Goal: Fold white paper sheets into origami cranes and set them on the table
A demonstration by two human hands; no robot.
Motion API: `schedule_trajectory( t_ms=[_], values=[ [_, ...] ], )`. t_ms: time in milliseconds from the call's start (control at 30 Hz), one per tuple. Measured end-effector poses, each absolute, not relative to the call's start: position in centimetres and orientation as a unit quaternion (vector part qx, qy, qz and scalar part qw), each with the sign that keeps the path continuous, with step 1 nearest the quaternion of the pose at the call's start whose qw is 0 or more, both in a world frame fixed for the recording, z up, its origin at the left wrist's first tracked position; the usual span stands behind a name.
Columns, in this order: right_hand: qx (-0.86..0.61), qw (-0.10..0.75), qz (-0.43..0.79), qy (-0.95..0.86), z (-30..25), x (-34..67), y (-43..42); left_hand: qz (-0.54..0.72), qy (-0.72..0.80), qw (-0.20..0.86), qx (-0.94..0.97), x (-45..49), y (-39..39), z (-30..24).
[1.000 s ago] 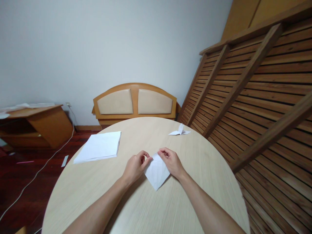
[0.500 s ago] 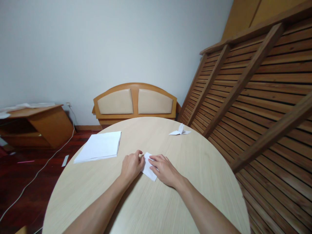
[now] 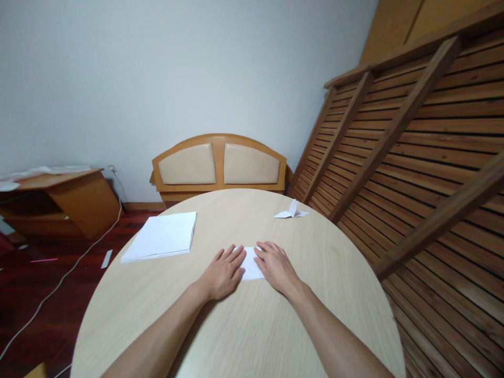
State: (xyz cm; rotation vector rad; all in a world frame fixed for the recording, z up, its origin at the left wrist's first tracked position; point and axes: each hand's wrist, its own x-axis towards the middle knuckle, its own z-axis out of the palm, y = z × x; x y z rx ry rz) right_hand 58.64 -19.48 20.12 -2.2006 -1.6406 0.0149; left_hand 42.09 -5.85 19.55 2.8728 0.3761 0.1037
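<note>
A small folded sheet of white paper [image 3: 251, 266] lies flat on the round table, between my two hands. My left hand [image 3: 224, 273] rests palm down on its left side, with the fingers spread and stretched out. On the right side of the paper lies my right hand [image 3: 274, 263], fingers extended and their tips on the sheet. Parts of the paper's left and right edges are hidden under the hands. Farther back on the right stands a folded paper crane [image 3: 292, 210] with its wings out.
A stack of white paper [image 3: 163, 236] lies at the left of the round wooden table [image 3: 315, 325]. Wooden slats [image 3: 394, 173] lean along the right side. Behind the table is a padded headboard [image 3: 219, 137]. A white cable [image 3: 79, 260] runs over the floor.
The folded paper has turned from a slant to lie square in front of me. My left hand has gone from curled at its edge to flat with fingers spread; my right hand has shifted slightly right.
</note>
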Motion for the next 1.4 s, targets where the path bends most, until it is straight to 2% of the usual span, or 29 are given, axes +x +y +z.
schedule_trajectory(
  t_ms=[167,333,600,767,900,1000,1167,1400],
  values=[
    [-0.772,0.178,0.100,-0.602,20.1,57.9,-19.9,0.029,0.181,0.096,0.978,42.2,-6.1,19.4],
    [-0.782,0.147,0.137,-0.591,20.2,57.8,-20.4,0.040,0.232,0.080,0.968,42.3,-6.3,19.4],
    [-0.808,0.147,0.119,-0.558,20.1,58.0,-20.5,0.052,0.245,0.076,0.965,42.0,-5.8,19.4],
    [-0.824,0.163,0.099,-0.534,20.1,58.7,-19.9,0.049,0.159,0.084,0.983,41.9,-5.4,19.4],
    [-0.777,0.191,0.069,-0.596,20.2,58.7,-19.7,0.042,0.117,0.105,0.987,41.8,-5.3,19.5],
    [-0.736,0.189,0.095,-0.643,20.1,58.2,-19.7,0.047,0.112,0.111,0.986,41.8,-5.2,19.6],
    [-0.772,0.163,0.125,-0.601,19.9,58.4,-19.9,0.037,0.116,0.125,0.985,41.5,-4.5,19.7],
    [-0.762,0.200,0.074,-0.612,20.5,58.9,-20.1,0.041,0.128,0.130,0.982,41.0,-3.8,19.5]
  ],
)
